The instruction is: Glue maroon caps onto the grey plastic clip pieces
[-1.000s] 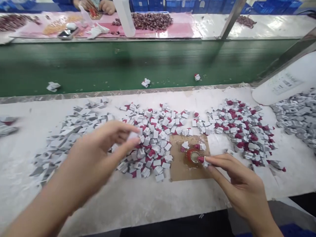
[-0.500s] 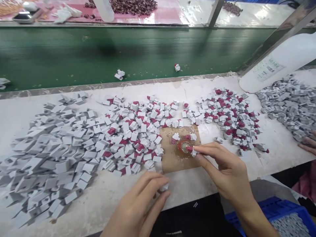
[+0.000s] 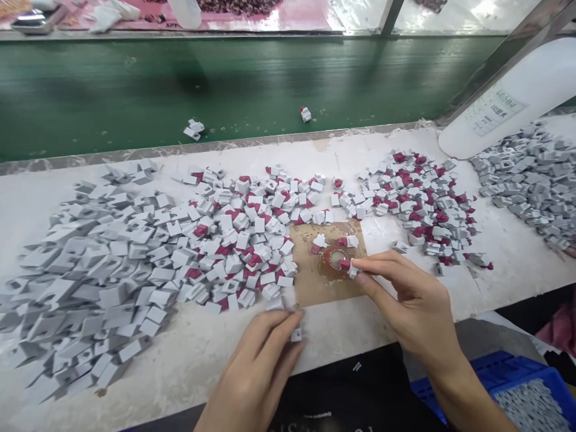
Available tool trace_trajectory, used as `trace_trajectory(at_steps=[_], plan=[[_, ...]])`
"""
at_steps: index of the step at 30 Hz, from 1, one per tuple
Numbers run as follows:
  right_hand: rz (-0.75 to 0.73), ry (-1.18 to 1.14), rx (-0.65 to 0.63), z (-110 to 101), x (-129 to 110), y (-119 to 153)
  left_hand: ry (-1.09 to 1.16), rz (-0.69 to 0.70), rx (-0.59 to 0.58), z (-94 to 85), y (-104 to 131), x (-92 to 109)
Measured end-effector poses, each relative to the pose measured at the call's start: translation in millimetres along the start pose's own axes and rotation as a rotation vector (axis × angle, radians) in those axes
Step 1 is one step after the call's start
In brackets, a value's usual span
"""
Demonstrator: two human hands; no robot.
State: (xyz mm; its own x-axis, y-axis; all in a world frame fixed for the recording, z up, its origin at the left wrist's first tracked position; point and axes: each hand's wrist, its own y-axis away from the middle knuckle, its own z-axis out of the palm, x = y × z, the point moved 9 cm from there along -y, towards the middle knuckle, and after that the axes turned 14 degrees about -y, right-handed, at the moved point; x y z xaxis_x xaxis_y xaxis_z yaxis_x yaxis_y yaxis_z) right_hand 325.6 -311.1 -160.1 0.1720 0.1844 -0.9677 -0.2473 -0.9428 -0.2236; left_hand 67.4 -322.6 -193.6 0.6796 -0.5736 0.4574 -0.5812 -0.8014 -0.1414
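My right hand (image 3: 405, 294) pinches a small grey and dark red plastic piece (image 3: 352, 269) at the rim of a small round dish (image 3: 335, 258) of clear liquid. The dish stands on a wet brown cardboard sheet (image 3: 310, 291). Two more grey and red pieces (image 3: 347, 241) lie on the cardboard behind the dish. Near the table's front edge, my left hand (image 3: 261, 360) is closed around a small grey plastic block (image 3: 296, 333), which shows between thumb and fingers. A heap of plain grey blocks (image 3: 90, 288) spreads to the left, merging into grey and red pieces (image 3: 247, 234).
Another pile of grey and red pieces (image 3: 427, 210) lies to the right, with grey parts (image 3: 535, 186) beyond. A white labelled bottle (image 3: 504, 105) leans there. Behind the table runs a green belt (image 3: 252, 84) carrying loose pieces. A blue crate (image 3: 508, 366) stands low at right.
The loose pieces on the green belt have shifted left. My left hand has turned slightly, showing more of its grey block. My right hand still holds its piece at the dish; the whole view has tilted slightly.
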Motion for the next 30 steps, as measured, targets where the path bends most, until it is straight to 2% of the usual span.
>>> trace_trajectory(at_steps=[5,10,13,17,21,30], plan=[[0.039,-0.049,0.032,-4,0,-2,0.182,-0.070,0.024,-17.3,-10,5],[0.228,-0.438,0.085,-4,13,-3,0.521,-0.242,0.102,-34.3,-51,17],[0.331,-0.625,0.070,6,16,-4,0.719,-0.314,0.110,-32.6,-79,20],[0.318,-0.706,0.062,13,9,-8,0.959,-0.363,0.039,-19.8,-103,23],[0.275,-0.694,0.056,13,5,-8,1.009,-0.339,0.025,-18.1,-112,26],[0.209,-0.487,-0.050,16,-16,-7,0.946,-0.211,0.003,-24.7,-108,32]])
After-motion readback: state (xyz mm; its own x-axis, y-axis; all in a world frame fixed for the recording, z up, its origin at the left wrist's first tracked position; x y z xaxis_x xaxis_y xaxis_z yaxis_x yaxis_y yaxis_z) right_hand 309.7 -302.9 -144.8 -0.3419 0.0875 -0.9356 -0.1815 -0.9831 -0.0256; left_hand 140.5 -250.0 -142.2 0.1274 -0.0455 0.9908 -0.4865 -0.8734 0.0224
